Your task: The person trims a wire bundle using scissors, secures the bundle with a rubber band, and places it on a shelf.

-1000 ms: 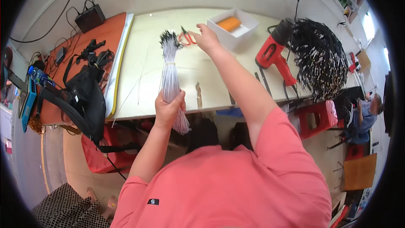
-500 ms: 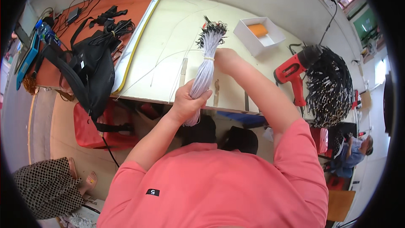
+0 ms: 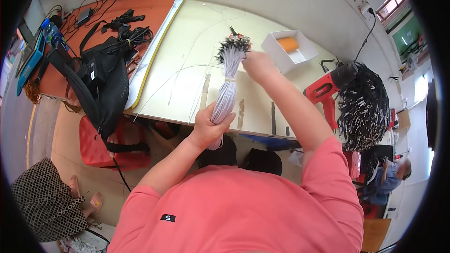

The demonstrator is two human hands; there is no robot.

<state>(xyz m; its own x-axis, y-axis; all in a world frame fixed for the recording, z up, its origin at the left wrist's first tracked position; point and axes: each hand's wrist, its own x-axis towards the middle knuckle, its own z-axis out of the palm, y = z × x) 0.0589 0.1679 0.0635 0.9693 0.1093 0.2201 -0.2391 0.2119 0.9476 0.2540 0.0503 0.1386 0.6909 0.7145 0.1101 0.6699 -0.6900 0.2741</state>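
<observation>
My left hand (image 3: 212, 124) is wrapped round the lower part of a bundle of white wires (image 3: 227, 96). The bundle stands tilted over the table's front edge, with a thin yellowish band (image 3: 229, 80) round its middle. Dark tips with a few red bits (image 3: 234, 44) fan out at its upper end. Just right of those tips is my right hand (image 3: 258, 65), its fingers curled in against the wires. The fingertips are hidden, and what they pinch cannot be made out.
Loose wires (image 3: 176, 70) lie across the pale table (image 3: 154, 94). A white box (image 3: 300, 61) with an orange block (image 3: 288, 44) stands at the back right, near a red heat gun (image 3: 323, 89) and hanging black cables (image 3: 363, 112). A black bag (image 3: 105, 79) lies left; people are on both sides.
My right hand has moved up from beside the white wires to the dark tips. The bundle's upper end has tipped a little to the left. My left hand keeps its grip.
</observation>
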